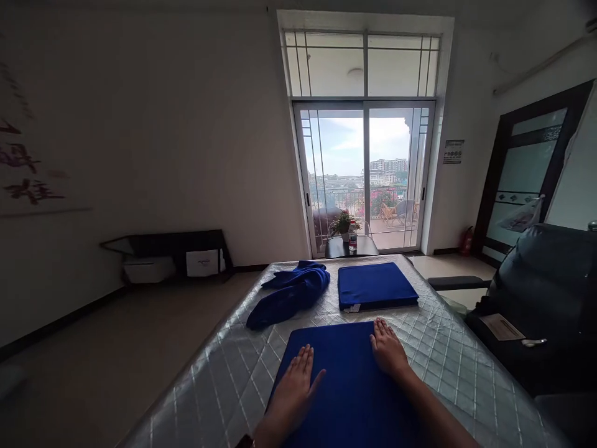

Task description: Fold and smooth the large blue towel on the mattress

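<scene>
A blue cloth (345,398), folded to a flat panel, lies right in front of me on the silver quilted cover (233,367). Flat on its left edge rests my left hand (297,384), fingers stretched forward and the thumb apart. My right hand (388,348) presses on the far right corner, its fingers straight. Neither hand grips anything. Beyond them sits a neatly folded blue cloth (377,284) with a white label at its near edge. To its left a crumpled blue cloth (293,291) lies loosely bunched.
Past the far edge stands a small dark table (334,250) with a potted plant (344,223) and a bottle (352,236). A black armchair (545,298) is close on the right, holding a paper (502,326). White boxes (204,262) stand along the left wall.
</scene>
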A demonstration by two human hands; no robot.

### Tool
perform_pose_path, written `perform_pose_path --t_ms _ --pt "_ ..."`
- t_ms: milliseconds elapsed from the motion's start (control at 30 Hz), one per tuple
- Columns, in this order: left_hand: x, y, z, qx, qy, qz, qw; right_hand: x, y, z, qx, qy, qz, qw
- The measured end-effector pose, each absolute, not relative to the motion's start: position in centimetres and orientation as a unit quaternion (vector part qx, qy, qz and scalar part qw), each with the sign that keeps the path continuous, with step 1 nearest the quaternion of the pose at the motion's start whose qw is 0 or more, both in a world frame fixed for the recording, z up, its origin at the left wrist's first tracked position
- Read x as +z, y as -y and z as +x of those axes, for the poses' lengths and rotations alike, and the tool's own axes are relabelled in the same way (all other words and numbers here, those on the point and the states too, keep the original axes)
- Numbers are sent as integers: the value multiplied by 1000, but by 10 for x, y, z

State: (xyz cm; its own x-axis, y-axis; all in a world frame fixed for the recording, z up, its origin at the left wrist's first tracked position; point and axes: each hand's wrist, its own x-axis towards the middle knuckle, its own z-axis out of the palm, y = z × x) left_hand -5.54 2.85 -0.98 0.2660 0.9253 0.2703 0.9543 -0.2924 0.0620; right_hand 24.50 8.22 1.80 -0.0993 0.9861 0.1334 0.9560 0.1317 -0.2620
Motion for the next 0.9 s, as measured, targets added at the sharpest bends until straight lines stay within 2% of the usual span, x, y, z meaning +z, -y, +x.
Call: perform_pose_path --t_ms 200,367,467,700,900 --pt "26 -50 77 -129 456 -880 -34 17 -80 249 53 742 -654 139" --pt "21 -77 126 -149 474 -867 -48 16 -80 252 66 755 -637 141" --pt "5 -90 91 -147 506 -850 -17 14 -82 249 63 737 -655 154" --pt "-9 -96 -63 -107 647 -755 14 15 -84 246 40 737 -662 131" --pt "-3 -88 -90 -159 672 -723 -5 28 -77 241 23 735 -669 109"
